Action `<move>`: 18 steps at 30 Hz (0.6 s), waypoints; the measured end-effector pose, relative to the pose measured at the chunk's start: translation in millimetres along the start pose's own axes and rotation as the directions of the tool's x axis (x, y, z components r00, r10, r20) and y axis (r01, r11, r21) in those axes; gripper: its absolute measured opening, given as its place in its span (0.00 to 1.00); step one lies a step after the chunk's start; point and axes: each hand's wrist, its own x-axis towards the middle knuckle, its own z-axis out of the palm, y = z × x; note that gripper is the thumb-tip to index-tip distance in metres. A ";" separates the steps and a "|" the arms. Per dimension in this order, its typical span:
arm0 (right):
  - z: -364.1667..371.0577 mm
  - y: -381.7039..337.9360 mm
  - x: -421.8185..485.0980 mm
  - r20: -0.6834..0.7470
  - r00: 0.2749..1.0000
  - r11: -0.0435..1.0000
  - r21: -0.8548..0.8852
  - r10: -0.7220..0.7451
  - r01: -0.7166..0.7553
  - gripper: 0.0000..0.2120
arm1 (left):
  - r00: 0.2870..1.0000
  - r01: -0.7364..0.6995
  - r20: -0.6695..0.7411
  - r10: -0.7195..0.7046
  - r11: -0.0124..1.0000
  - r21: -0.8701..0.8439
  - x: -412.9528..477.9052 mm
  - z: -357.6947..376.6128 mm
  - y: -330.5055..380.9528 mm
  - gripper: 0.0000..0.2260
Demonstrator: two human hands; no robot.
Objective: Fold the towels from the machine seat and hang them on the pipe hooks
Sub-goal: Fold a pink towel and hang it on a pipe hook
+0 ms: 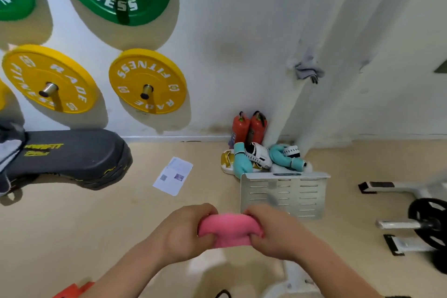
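You are holding the towel (229, 230) crosswise, well short of the pipe (287, 104), fingers of your left hand (183, 232) and right hand (278, 232) curling round its ends, the right sitting nearer the pipe.

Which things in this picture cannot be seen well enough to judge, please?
Head view only.
1. The pink towel: the left hand and right hand cover its ends; folds unclear.
2. The hook on the pipe: hidden under the grey towel.
3. The cloth on the machine seat: cut by the left edge; count unclear.
4. The floor paper: print too small.
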 end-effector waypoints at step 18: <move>-285.4 204.4 201.6 -0.399 0.845 0.886 0.430 0.357 -0.171 0.23 | 0.916 -0.372 0.170 0.365 0.928 0.012 469.1 -144.7 128.8 0.14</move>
